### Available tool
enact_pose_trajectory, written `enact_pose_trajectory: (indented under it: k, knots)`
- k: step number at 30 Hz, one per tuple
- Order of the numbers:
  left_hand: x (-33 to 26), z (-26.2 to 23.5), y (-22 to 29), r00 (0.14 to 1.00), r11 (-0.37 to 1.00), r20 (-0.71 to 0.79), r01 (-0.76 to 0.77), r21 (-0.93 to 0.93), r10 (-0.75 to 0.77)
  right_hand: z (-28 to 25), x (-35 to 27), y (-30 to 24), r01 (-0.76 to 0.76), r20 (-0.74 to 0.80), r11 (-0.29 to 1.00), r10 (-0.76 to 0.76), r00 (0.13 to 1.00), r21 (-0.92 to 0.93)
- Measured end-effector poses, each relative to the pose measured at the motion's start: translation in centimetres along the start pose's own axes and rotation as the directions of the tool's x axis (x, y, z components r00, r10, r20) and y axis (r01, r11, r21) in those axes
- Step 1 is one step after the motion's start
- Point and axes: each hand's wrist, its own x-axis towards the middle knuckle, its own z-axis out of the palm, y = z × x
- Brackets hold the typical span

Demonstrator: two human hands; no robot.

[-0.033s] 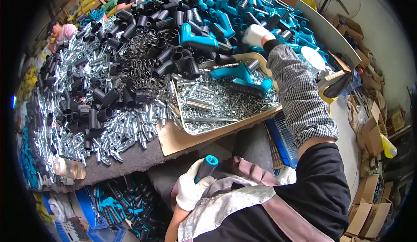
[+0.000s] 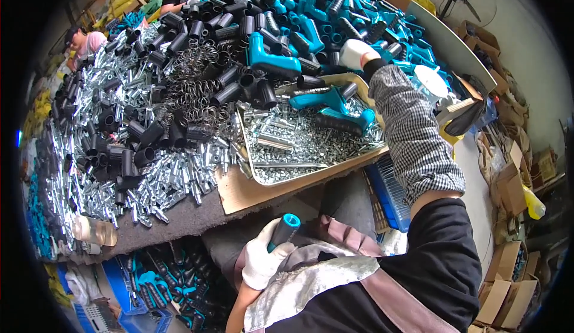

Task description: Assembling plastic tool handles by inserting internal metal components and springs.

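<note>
My left hand [image 2: 261, 263], in a white glove, is closed round a black tool-handle housing [image 2: 284, 232] with a teal ring at its open top, held low before my apron. My right arm reaches far forward, and the white-gloved right hand [image 2: 357, 54] is at the pile of teal and black pistol-shaped housings [image 2: 310, 31]. Its fingers are turned away, so what they touch is hidden. Nearer me, a shallow tray [image 2: 258, 179] holds small metal parts [image 2: 299, 147], a teal housing [image 2: 323, 98] and a black-and-teal housing [image 2: 344, 122].
Left of the tray lie coil springs [image 2: 194, 84], black sleeves [image 2: 128, 162] and metal shafts [image 2: 185, 174]. A jar [image 2: 95, 231] stands at the table edge. Below are blue crates [image 2: 128, 297] with handles. Two people work across the table. Cardboard boxes [image 2: 508, 273] line the right side.
My right hand has shifted slightly right and down at the teal pile. The left hand and its housing stay in place.
</note>
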Motion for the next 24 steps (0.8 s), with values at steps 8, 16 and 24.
enact_pose_trajectory:
  k: [8,16,24]
  knots:
    - [-0.1,-0.1,-0.5,0.997,0.997,0.025,-0.069,0.038,0.068,0.2,-2.9,-0.1,-0.105,0.191,0.991,0.086,0.978,0.087]
    - [-0.5,-0.2,-0.9,0.997,0.998,0.029,-0.065,-0.019,0.065,-1.0,-4.8,-1.0,0.143,0.36,0.953,-0.039,0.932,-0.266]
    - [-1.4,-1.4,-0.7,0.996,0.997,-0.064,-0.057,-0.045,0.054,-1.1,-3.9,-0.2,0.105,0.672,0.964,0.089,0.735,-0.242]
